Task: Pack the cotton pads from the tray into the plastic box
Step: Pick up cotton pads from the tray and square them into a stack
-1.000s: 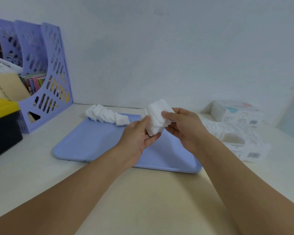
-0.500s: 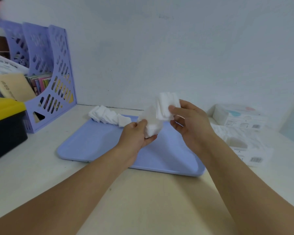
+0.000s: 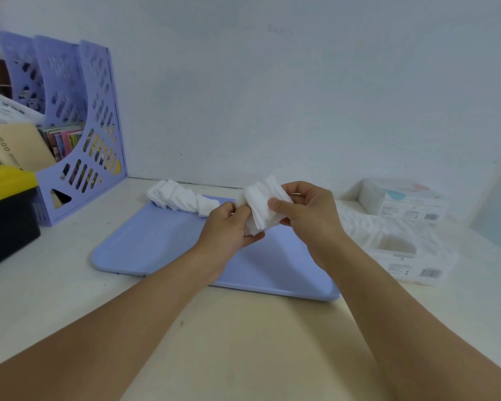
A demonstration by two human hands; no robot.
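Pads sit gripped btwn both hands, left underneath, right pinching the top, above tray, prob squaring the stack to fit box at right. More pads wait on tray's far edge.

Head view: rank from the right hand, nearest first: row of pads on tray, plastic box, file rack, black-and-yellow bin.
From the right hand:
1. Plastic box, just to its right.
2. Row of pads, left, at the tray's far edge. Close to the box's distance; this order is tentative.
3. File rack, far left by the wall.
4. Black-and-yellow bin, leftmost.
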